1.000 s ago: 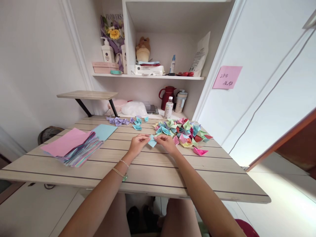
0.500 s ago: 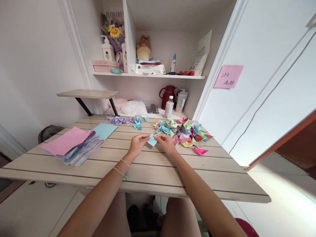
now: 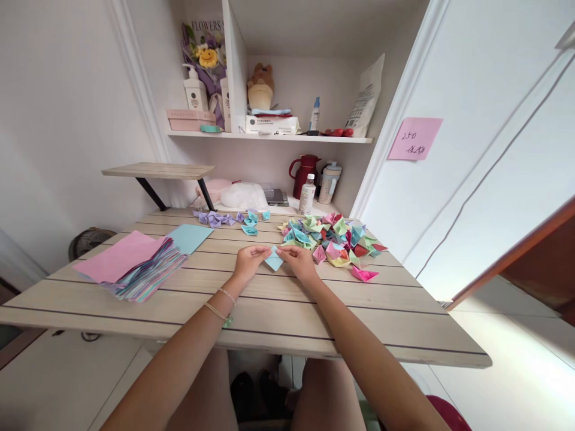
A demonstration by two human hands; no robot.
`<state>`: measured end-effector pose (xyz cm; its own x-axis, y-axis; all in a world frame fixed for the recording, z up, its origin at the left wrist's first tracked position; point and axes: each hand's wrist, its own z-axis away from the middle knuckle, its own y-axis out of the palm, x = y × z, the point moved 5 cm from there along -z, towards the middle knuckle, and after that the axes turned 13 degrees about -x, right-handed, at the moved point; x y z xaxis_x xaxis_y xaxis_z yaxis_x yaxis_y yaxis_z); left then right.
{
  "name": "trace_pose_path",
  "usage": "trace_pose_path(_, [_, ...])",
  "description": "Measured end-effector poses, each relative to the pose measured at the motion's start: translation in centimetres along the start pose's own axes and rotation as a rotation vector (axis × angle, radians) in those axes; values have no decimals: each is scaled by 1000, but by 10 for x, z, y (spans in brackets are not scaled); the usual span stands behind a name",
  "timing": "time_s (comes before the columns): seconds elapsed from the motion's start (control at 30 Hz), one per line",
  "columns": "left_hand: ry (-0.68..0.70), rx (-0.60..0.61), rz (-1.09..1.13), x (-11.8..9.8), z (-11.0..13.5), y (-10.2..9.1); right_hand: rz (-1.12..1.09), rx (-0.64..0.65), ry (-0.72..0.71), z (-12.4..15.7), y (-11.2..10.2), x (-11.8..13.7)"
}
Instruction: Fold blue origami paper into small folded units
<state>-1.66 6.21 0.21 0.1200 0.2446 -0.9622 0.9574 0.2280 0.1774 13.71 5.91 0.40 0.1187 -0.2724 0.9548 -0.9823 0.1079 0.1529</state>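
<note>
A small light-blue folded paper (image 3: 274,261) is held over the middle of the table, one corner pointing toward me. My left hand (image 3: 250,261) pinches its left side between thumb and fingers. On the right side, my right hand (image 3: 297,261) grips it the same way, with the fingertips of both hands close together. Just beyond the right hand lies a heap of colourful folded paper boats (image 3: 332,239). A single bright pink paper boat (image 3: 365,274) rests at the near side of that heap. Blue folded pieces (image 3: 250,222) sit beyond my left hand.
At the left lies a stack of coloured paper sheets (image 3: 148,269), beside a blue sheet (image 3: 191,238). Purple folded pieces (image 3: 218,219) line the back. A clear bottle (image 3: 307,196), a red jug (image 3: 306,173) and a small raised shelf (image 3: 157,170) stand behind.
Both hands and the blue paper have shifted very slightly toward me and to the left. The grip looks the same, and the other things stay put.
</note>
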Motion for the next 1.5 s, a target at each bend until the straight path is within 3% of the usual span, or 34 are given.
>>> trace_pose_path(0.2, [-17,33,4,0,3,2,54,-14,22,0,-3,-2])
trace_pose_path(0.33, [28,100,-28,-1,3,5,45,21,37,0,-2,-5])
trace_pose_path(0.47, [65,92,-31,-4,2,6,39,2,24,-4,-2,-6])
trace_pose_path(0.67, [-58,60,125,-5,0,6,-10,-86,47,-12,-11,-6])
trace_pose_path(0.8, [-77,127,125,-6,1,9,-63,-69,71,-12,-12,-3])
trace_pose_path(1.1, [-57,130,18,-7,3,8,-1,-13,-27,-12,-12,10])
trace_pose_path(1.5, [-9,189,-95,-2,4,7,275,99,-181,-10,-11,9])
